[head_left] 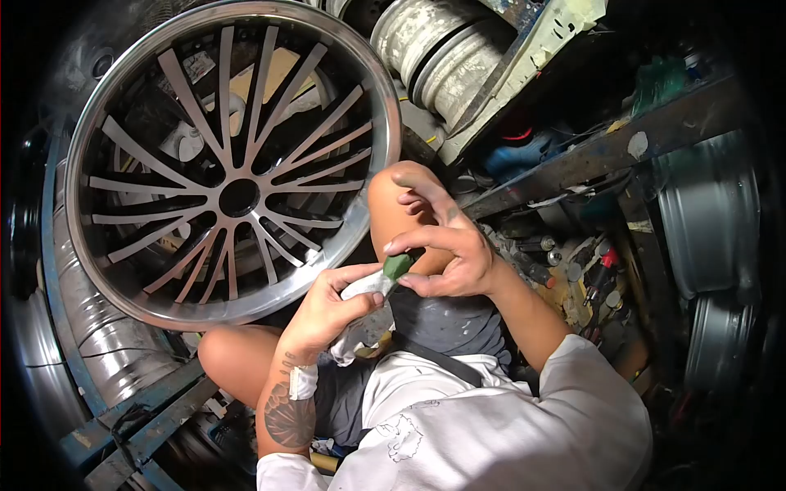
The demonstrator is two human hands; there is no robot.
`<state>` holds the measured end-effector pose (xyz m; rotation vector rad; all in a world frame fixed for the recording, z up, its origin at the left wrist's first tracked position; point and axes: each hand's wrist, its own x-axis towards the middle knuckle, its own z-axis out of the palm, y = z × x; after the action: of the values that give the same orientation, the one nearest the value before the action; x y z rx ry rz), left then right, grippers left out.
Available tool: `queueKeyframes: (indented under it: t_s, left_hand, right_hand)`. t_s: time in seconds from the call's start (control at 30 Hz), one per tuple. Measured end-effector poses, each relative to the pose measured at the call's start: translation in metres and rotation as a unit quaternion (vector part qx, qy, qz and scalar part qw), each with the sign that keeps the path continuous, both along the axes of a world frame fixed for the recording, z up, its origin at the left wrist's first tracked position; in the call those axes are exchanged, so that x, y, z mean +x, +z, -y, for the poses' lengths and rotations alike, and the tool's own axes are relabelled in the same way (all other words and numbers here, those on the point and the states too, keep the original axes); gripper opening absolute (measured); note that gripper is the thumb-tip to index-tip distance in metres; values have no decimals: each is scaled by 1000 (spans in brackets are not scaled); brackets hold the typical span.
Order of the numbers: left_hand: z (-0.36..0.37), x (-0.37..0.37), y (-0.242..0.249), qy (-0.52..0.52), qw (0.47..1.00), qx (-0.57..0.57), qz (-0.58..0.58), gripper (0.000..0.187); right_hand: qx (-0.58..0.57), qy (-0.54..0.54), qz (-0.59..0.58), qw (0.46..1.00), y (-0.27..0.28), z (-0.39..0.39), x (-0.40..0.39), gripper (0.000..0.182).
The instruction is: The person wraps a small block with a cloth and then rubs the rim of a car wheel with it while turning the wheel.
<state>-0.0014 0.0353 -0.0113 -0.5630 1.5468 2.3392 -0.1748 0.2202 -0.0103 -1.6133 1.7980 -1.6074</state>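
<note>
Near the middle of the head view, my left hand point(332, 304) is closed round a whitish wrapped piece point(366, 285), thumb on its near side. A small dark green piece point(397, 266) sits at the upper right end of it. The thumb and index finger of my right hand point(454, 260) pinch this green piece from the right, its other fingers bent and raised over my knee. Just beyond my hands, a large multi-spoke wheel rim point(237, 184) fills the upper left, its lower right edge close to my left hand.
Blue metal frame bars point(147, 413) run at the lower left beside a shiny rim point(94, 327). White-spotted rims point(442, 61) lie at the top. Tools and small parts point(573, 274) clutter the right, below a metal beam point(606, 147). More rims point(711, 221) stand at far right.
</note>
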Motion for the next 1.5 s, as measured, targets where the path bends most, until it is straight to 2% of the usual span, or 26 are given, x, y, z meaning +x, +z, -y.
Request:
queueKeyframes:
  t_s: [0.1, 0.3, 0.4, 0.5, 0.6, 0.7, 0.73, 0.83, 0.93, 1.03, 1.07, 1.2, 1.23, 1.3, 1.4, 1.43, 1.5]
  left_hand:
    - [3, 2, -1, -2, 1000, 3, -7, 48]
    - [7, 3, 4, -1, 1000, -9, -21, 47]
    - [8, 4, 6, -9, 1000, -5, -6, 47]
    - [8, 5, 6, -9, 1000, -6, -4, 47]
    - [8, 4, 9, -11, 1000, -15, -11, 47]
    - [9, 3, 8, -8, 999, -28, -14, 46]
    - [9, 3, 8, -5, 999, -35, -9, 46]
    - [8, 4, 10, -5, 999, -47, -2, 46]
    - [8, 3, 8, -11, 998, -65, -11, 46]
    - [9, 4, 8, -9, 997, -77, -10, 45]
    - [9, 4, 8, -7, 997, -81, -9, 45]
    - [10, 5, 8, 2, 995, -102, -17, 46]
    - [9, 5, 8, 4, 995, -97, -18, 46]
    - [10, 6, 6, 10, 996, -89, -20, 46]
    - [10, 5, 5, 8, 997, -77, -11, 46]
    - [10, 3, 5, 11, 997, -80, -11, 46]
    - [7, 5, 6, 17, 997, -80, -13, 47]
  right_hand:
    - [2, 28, -12, 1000, 2, 6, -1, 39]
    - [13, 44, 74, 996, -5, 5, 1, 39]
    - [7, 64, 226, 972, -15, 3, 10, 38]
    - [-5, 63, 298, 953, -18, 2, 18, 36]
    - [14, 45, 280, 959, -17, 1, 21, 35]
    - [79, -1, 314, 946, -1, 0, 25, 34]
    - [114, -27, 210, 971, 11, 2, 22, 31]
    - [168, -30, 87, 981, 27, 1, 18, 32]
    - [183, -40, 86, 978, 33, 0, 16, 29]
    - [150, -62, 83, 983, 25, -2, 8, 28]
    - [150, -79, 138, 976, 26, -3, 10, 28]
    - [139, -107, 117, 978, 21, 4, 22, 27]
    - [141, -93, 144, 975, 19, 4, 25, 28]
    - [136, -126, 96, 978, 21, 3, 16, 28]
    - [125, -117, 94, 981, 21, 6, 18, 27]
    - [154, -90, 126, 976, 26, 8, 25, 27]
    - [145, -98, 58, 983, 28, 6, 19, 28]
